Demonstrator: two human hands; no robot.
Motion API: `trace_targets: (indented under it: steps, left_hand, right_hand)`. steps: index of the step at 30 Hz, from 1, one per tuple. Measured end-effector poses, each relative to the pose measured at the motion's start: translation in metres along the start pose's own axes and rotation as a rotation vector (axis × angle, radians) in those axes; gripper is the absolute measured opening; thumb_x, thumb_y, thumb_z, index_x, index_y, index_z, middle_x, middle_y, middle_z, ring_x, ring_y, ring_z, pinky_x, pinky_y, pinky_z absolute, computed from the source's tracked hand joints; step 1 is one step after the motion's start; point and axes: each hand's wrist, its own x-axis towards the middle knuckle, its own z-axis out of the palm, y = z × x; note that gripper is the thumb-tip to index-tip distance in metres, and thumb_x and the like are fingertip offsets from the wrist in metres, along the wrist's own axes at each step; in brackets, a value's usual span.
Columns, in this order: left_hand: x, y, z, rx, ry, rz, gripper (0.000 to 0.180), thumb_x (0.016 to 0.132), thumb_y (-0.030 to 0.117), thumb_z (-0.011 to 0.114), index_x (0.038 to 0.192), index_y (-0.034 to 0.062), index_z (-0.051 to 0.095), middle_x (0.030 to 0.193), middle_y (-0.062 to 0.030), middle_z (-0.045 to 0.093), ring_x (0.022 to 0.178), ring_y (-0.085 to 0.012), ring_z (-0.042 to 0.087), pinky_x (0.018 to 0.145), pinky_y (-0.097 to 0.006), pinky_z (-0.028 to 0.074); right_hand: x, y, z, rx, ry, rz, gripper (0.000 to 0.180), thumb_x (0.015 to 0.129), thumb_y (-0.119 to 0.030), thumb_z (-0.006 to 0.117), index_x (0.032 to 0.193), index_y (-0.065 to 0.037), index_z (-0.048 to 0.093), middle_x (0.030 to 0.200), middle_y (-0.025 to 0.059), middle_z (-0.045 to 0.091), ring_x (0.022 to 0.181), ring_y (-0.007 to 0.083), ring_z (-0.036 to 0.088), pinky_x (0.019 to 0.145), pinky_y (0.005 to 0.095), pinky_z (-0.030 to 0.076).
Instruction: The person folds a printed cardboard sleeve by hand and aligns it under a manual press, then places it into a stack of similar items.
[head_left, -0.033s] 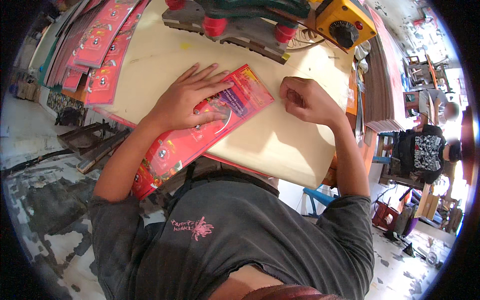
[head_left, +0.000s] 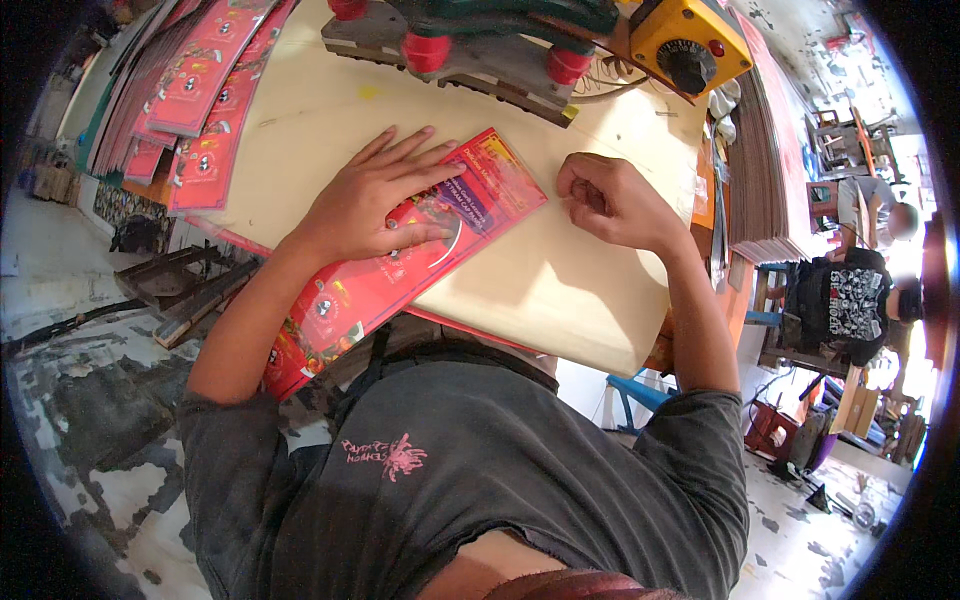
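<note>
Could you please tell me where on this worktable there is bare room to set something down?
The widest bare patch of the table lies near its front edge, below the right hand and right of the red package that the left hand presses flat. A smaller patch lies above the left hand, below the machine. The far left is crowded with stacked red packages.

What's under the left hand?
The left hand lies flat on a long red printed sheet, itself on the pale table. Whatever sits beneath the sheet is covered.

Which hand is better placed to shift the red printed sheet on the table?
Left. The left hand lies flat on the red printed sheet; the right hand is curled in a fist on bare table beside the sheet.
</note>
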Motion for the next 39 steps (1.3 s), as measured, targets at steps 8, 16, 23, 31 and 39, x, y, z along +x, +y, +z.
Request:
trace_targets:
  steps: [8, 16, 23, 31, 39]
  left_hand:
    - [0.002, 0.000, 0.002, 0.015, 0.007, -0.010, 0.075, 0.087, 0.054, 0.073, 0.149, 0.0170, 0.056, 0.158, -0.0082, 0.051, 0.151, -0.0309, 0.038, 0.126, -0.053, 0.024]
    - [0.004, -0.001, 0.001, -0.002, -0.020, -0.014, 0.076, 0.084, 0.051, 0.075, 0.149, 0.0159, 0.057, 0.157, -0.0125, 0.051, 0.152, -0.0326, 0.037, 0.127, -0.056, 0.022]
    - [0.005, -0.001, 0.001, -0.014, -0.024, -0.022, 0.076, 0.084, 0.051, 0.076, 0.149, 0.0161, 0.057, 0.156, -0.0123, 0.052, 0.153, -0.0326, 0.037, 0.127, -0.056, 0.021]
    - [0.005, -0.001, 0.000, -0.016, -0.018, -0.018, 0.076, 0.083, 0.050, 0.076, 0.148, 0.0165, 0.058, 0.156, -0.0121, 0.052, 0.153, -0.0328, 0.037, 0.127, -0.056, 0.021]
    - [0.005, -0.001, 0.000, 0.001, -0.005, -0.015, 0.072, 0.085, 0.049, 0.074, 0.148, 0.0185, 0.057, 0.157, -0.0072, 0.052, 0.151, -0.0307, 0.039, 0.126, -0.054, 0.024]
  right_hand:
    - [-0.005, 0.004, 0.009, 0.040, 0.081, 0.014, 0.019, 0.078, -0.012, 0.067, 0.094, -0.001, 0.067, 0.085, 0.0120, 0.065, 0.073, 0.0242, 0.066, 0.067, 0.0363, 0.053]
    - [-0.004, 0.003, 0.011, 0.033, 0.088, 0.023, 0.018, 0.080, -0.013, 0.070, 0.095, -0.003, 0.068, 0.086, 0.0109, 0.066, 0.074, 0.0241, 0.067, 0.066, 0.0354, 0.054]
    - [-0.003, 0.004, 0.013, 0.029, 0.095, 0.044, 0.018, 0.080, -0.012, 0.069, 0.095, -0.003, 0.069, 0.086, 0.0107, 0.067, 0.074, 0.0242, 0.067, 0.067, 0.0352, 0.054]
    - [-0.003, 0.004, 0.016, 0.009, 0.104, 0.044, 0.015, 0.079, -0.010, 0.070, 0.093, -0.004, 0.068, 0.086, 0.0101, 0.067, 0.073, 0.0241, 0.068, 0.067, 0.0360, 0.055]
    - [-0.003, 0.008, 0.020, -0.012, 0.127, 0.027, 0.014, 0.080, -0.009, 0.071, 0.092, -0.004, 0.067, 0.085, 0.0099, 0.067, 0.072, 0.0240, 0.068, 0.065, 0.0357, 0.055]
